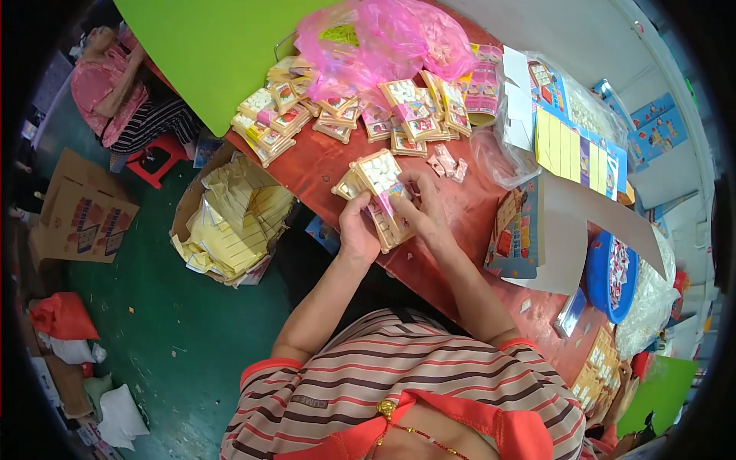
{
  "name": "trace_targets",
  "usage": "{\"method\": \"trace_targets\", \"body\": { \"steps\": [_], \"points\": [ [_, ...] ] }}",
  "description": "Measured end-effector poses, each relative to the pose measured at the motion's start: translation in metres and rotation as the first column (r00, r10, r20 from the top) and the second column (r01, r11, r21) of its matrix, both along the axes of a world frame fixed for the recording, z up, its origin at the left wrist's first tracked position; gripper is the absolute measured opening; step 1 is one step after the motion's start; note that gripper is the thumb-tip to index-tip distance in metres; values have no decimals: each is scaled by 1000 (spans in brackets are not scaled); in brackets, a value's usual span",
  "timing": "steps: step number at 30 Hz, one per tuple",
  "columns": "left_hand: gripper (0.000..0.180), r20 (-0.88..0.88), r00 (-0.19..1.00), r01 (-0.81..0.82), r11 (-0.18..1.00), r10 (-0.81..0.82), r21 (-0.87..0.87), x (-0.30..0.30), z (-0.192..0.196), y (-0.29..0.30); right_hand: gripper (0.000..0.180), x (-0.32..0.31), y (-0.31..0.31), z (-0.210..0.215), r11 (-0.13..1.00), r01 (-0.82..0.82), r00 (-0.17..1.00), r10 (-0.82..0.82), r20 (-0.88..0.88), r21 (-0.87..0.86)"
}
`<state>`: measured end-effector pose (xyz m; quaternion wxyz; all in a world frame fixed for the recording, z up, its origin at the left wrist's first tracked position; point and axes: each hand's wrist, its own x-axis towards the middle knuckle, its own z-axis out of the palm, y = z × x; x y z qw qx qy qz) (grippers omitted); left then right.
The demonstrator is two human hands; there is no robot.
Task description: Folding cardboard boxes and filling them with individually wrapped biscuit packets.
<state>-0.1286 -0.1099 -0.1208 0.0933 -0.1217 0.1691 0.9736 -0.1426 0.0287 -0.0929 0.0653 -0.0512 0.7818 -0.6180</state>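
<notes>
Head view: left hand [357, 230] and right hand [426, 208] both grip a filled tray card [381, 195]; tilting could spill its small white pieces.

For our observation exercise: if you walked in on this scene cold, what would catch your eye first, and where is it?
First, the left hand and right hand at the centre, gripping a stack of small card trays filled with white pieces above the red table. Next, the bright pink plastic bag at the table's far end, with a heap of similar filled cards below it. On the left, a cardboard box of yellow sheets sits on the green floor.
</notes>
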Motion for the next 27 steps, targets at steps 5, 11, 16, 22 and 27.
{"method": "trace_targets", "body": {
  "steps": [5, 11, 16, 22, 27],
  "points": [
    [49, -119, 992, 48, 999, -47, -1, 3, 2, 2, 64, 7, -5, 16, 896, -38, 980, 120, 161, -442],
    [61, -271, 958, -8, 936, -94, -352, 7, 1, 6, 70, 11, 14, -4, 862, -129, 977, 194, 84, -490],
    [60, -469, 881, -331, 625, -65, -707, 16, 4, 9, 71, 27, 24, -22, 944, -122, 986, 79, -148, -305],
    [75, -535, 844, -356, 719, -27, -597, 34, 2, 28, 76, 31, 26, -45, 970, -98, 974, 46, -223, -224],
    [76, -409, 910, -238, 722, -69, -650, 29, 1, 20, 83, 26, 15, -22, 942, -182, 975, 135, -175, -284]
  ]
}}
